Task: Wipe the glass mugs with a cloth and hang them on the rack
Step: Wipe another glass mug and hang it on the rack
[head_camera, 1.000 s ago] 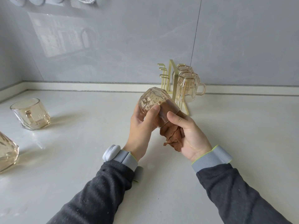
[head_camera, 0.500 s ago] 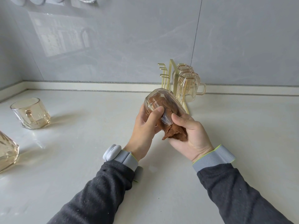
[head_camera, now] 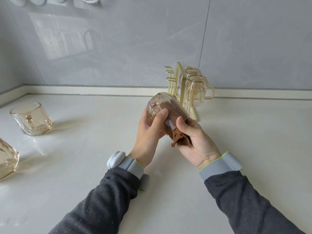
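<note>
Brown cloth (head_camera: pixel 176 141) is pinched in the right hand (head_camera: pixel 194 141), its end stuffed into the glass mug (head_camera: pixel 160 107). The left hand (head_camera: pixel 148 132) grips the mug, held in the air just before the rack (head_camera: pixel 193 113). Long axis tilted: mouth down toward the person, base up and away. Two hung mugs (head_camera: pixel 195 88) sit inverted on the rack.

Free hooks (head_camera: pixel 170 76) on rack (head_camera: pixel 179 81) left, hung mugs (head_camera: pixel 196 89) right.

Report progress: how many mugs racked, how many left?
Done: a front mug and a rear mug hang inverted on the rack. In hand: left hand holds a third mug, right hand grips the cloth tucked inside it. Left: an upright mug and a frame-cut mug wait on the counter.
</note>
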